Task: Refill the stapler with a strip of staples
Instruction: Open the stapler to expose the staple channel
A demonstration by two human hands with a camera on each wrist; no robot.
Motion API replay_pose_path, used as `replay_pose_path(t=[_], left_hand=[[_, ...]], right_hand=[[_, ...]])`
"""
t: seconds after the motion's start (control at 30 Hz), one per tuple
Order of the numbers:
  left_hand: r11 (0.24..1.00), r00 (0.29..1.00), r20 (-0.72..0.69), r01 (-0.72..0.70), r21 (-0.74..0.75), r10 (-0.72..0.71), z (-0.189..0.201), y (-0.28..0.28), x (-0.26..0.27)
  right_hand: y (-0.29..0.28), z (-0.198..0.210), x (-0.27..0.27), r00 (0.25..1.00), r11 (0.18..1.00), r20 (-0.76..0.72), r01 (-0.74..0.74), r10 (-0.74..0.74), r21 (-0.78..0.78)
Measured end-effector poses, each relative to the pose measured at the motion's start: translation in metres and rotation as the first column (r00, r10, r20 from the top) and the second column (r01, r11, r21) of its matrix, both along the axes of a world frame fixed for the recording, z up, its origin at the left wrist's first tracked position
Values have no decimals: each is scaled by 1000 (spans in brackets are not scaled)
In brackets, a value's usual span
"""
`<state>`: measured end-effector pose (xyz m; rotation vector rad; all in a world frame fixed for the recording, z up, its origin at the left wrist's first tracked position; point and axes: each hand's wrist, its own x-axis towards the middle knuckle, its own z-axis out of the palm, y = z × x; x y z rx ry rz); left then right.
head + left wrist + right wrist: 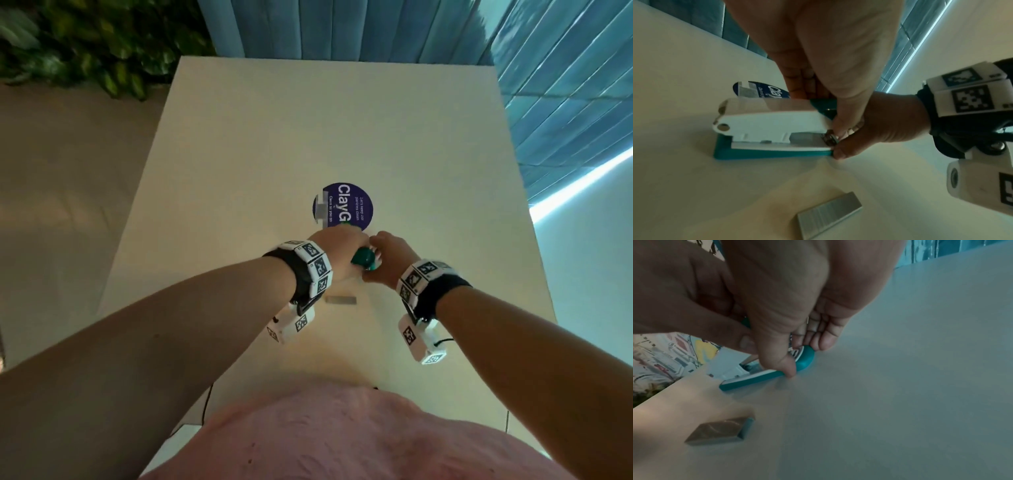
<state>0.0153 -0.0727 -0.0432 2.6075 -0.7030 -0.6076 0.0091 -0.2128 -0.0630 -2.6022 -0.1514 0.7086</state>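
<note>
On a pale table [239,144], at the blue round sticker's [356,198] 6 o'clock edge, we find the teal-and-white stapler [774,128] resting on its base, both hands meeting over its rounded end. Our left hand [337,253] curls over the stapler's top, thumb against its side; our right hand [390,255] pinches the end, thumb low on the teal base. A strip of staples [828,212] lies loose at the stapler's 6 o'clock, untouched.
</note>
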Motion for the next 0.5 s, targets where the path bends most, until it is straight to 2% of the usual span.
replay_pose_path(t=[0.17,0.27,0.5], left_hand=[[980,998,21,-59,-191,64,25,25,1],[937,985,10,-158,-312,170,39,63,-4],[876,914,-2,-389,-284,406,32,143,-20]], right_hand=[[-6,-5,0,998,996,30,50,-52,75],[-9,-8,0,998,995,49,30,-34,98],[-8,-11,-2,997,994,61,34,-40,99]])
